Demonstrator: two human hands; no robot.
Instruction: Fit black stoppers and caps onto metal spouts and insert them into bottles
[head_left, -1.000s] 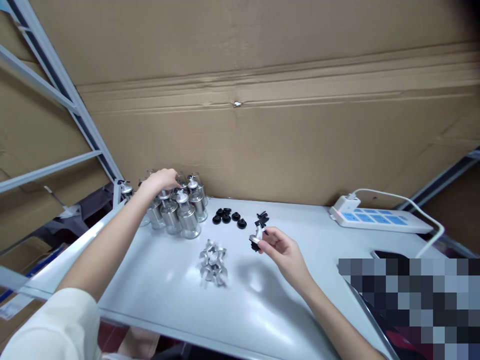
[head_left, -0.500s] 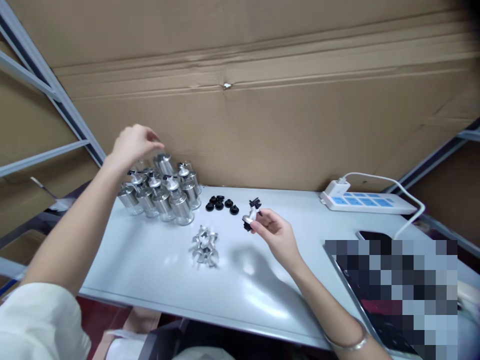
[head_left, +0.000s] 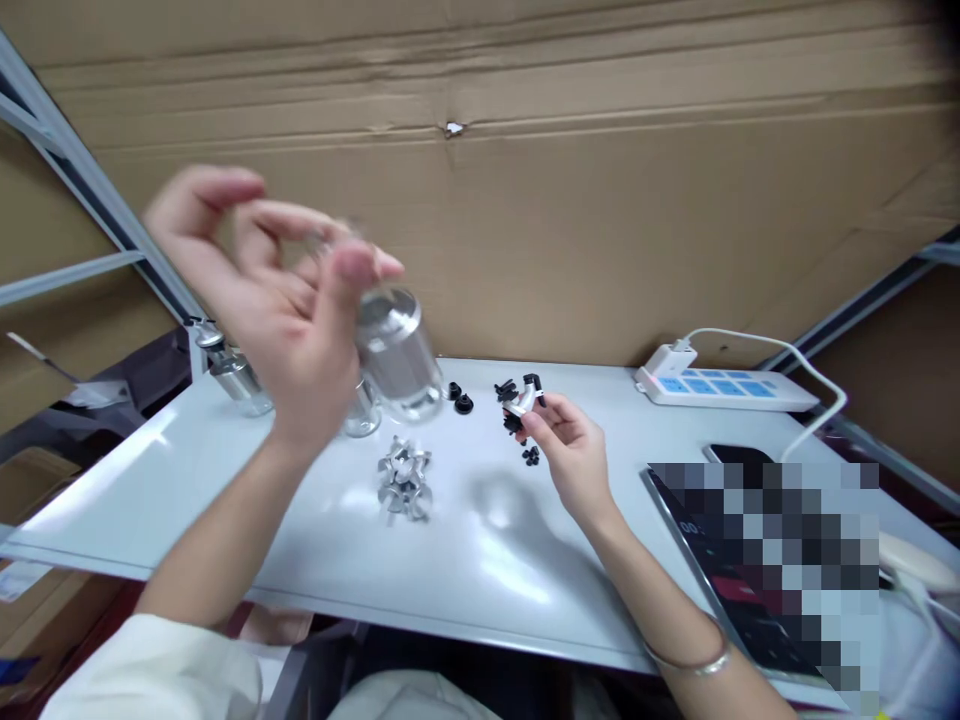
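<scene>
My left hand (head_left: 289, 300) is raised above the white table (head_left: 187, 500) and blurred by motion. Its fingers hold a small clear jar with a silver metal top (head_left: 394, 345), tilted in the air. Lower and to the right, my right hand (head_left: 574, 450) pinches a small silver and black fitting (head_left: 525, 397) between thumb and fingertips, just above the table. A heap of silver metal pieces (head_left: 405, 482) lies between the two hands. Black round caps (head_left: 459, 397) and a few tiny black parts (head_left: 531, 456) lie near the right hand.
More silver-topped jars (head_left: 236, 375) stand at the table's back left, partly hidden by my left hand. A white and blue power strip (head_left: 724, 387) with its cable lies at the back right. A dark flat object (head_left: 739, 455) lies on the right. Cardboard (head_left: 600, 200) walls the back.
My left hand has lifted one jar out of the group and brought it up and toward me. The right hand has stayed close to the table with the fitting. The camera has tilted down.
</scene>
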